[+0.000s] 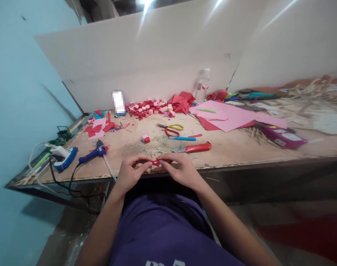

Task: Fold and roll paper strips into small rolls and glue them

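Observation:
Between the fingertips of both hands is a small red strip, likely paper, just over the table's front edge. My left hand pinches its left end, and my right hand pinches the right end. Beyond them lies a red-handled folding saw or knife, its blade partly visible. A blue pen-like stick rests behind it, beside scissors with one yellow and one red handle loop. A small pink and red cube sits alone, near scattered green bits.
Many pink and red cubes are heaped at the back, near a phone and a plastic bottle. A blue glue gun and power strip with cords lie left. Pink paper sheets and a purple pack occupy the right.

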A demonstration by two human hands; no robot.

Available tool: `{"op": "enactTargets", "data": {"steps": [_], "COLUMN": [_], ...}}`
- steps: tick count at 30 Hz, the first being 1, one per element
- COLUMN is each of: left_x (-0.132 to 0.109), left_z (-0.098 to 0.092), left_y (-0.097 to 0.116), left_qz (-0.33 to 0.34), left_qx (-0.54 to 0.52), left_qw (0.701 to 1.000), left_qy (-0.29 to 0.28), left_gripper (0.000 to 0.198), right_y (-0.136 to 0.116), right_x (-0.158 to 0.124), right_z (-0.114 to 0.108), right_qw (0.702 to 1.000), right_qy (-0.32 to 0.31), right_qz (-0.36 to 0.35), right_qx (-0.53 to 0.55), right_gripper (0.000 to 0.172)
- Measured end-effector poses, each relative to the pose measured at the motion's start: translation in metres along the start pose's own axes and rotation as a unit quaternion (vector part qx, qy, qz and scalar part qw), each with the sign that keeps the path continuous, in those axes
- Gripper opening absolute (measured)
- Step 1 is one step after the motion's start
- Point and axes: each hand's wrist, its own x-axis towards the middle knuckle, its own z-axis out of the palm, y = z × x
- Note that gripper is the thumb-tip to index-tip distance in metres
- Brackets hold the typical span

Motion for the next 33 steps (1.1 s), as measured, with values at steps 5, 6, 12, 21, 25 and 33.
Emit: {"op": "enactTargets", "data": {"steps": [5, 6, 12, 21, 25, 33], "left_x": [0.001, 0.001, 0.001, 0.002, 0.001, 0.003], "left_z": [0.000, 0.000, 0.000, -0.003, -0.002, -0.001], "left_y": [0.000, 0.000, 0.003, 0.001, 0.004, 0.005], "left_qz": [-0.011, -0.015, -0.025, -0.033, -0.031, -0.040], "left_qx": [-0.002, -0.003, -0.009, -0.019, -0.024, -0.029], "left_qw": [1.000, 1.000, 0.999, 0.998, 0.998, 0.998], "left_qy": [-0.011, -0.014, -0.034, -0.042, -0.043, -0.035], "left_gripper": [0.022, 0.022, 0.020, 0.025, 0.023, 0.023], "right_y": [0.006, 0.007, 0.008, 0.010, 0.012, 0.008], "right_x": [-0.002, -0.002, -0.005, -0.006, -0.007, -0.006], "right_z": [0.008, 0.010, 0.014, 0.014, 0.015, 0.014], "right_qw": [0.999, 0.998, 0.990, 0.986, 0.986, 0.989], "right_qy": [0.041, 0.050, 0.063, 0.062, 0.060, 0.037], "right_qz": [-0.033, -0.040, -0.095, -0.132, -0.137, -0.123], "right_qx": [-0.015, -0.021, -0.086, -0.080, -0.073, -0.071], "right_gripper": [0.012, 0.012, 0.014, 0.013, 0.011, 0.017]}}
